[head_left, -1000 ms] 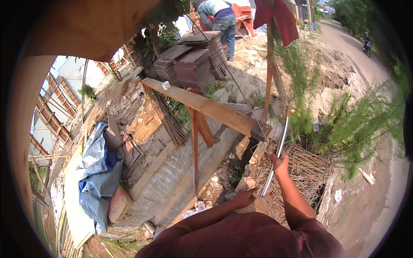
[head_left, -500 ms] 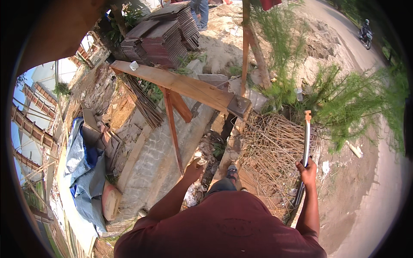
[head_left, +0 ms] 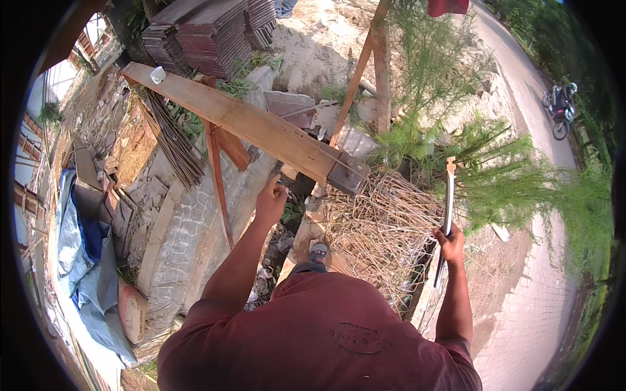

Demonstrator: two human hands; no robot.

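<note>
My right hand (head_left: 450, 244) is closed around the middle of a rebar bending bar (head_left: 450, 195), a long slim bar with a notched orange head pointing away from me and a dark lower end. My left hand (head_left: 272, 199) is raised near the close edge of a wooden bench beam (head_left: 241, 117), apart from it. Its fingers are curled, and what they hold, if anything, I cannot make out. A dark metal plate (head_left: 347, 174) caps the beam's right end. Just beyond my sandalled foot (head_left: 318, 253) lies a heap of bent steel rods (head_left: 385, 221).
Straight rods (head_left: 166, 133) lean under the beam's left end, where a white cup (head_left: 158, 75) stands. Wooden legs (head_left: 218, 182) brace it. Roof tiles (head_left: 205, 42) are stacked behind. Feathery green branches (head_left: 521, 176) reach in at right; a motorcycle (head_left: 561, 109) is on the road.
My left hand has moved forward, closer to the beam. The view has shifted and I am nearer the bench. The bending bar stays in my right hand. The motorcycle has come closer.
</note>
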